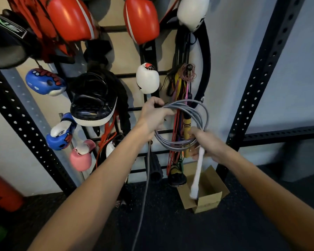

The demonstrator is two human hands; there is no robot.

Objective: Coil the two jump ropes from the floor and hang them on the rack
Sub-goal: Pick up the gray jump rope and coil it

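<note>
Grey cord is looping in several turns between both hands in the head view, forming the coil of the jump rope [184, 124] held up in front of the rack [149, 109]. The left hand [153, 117] is clamping the top of the coil with fingers curled round the strands, probably to keep the turns stacked so they cannot spring apart. The right hand [205, 142] is closing on the lower side of the coil, and a white handle [198, 175] is hanging down from it, blurred, above a cardboard box [205, 191] on the floor. A loose grey tail [145, 187] is dropping from below the left wrist toward the dark floor, so the winding is judged unfinished. Boxing gloves [71, 19] and coloured ropes [181, 91] are hanging on the rack just behind. A second jump rope is not showing that I can tell.
</note>
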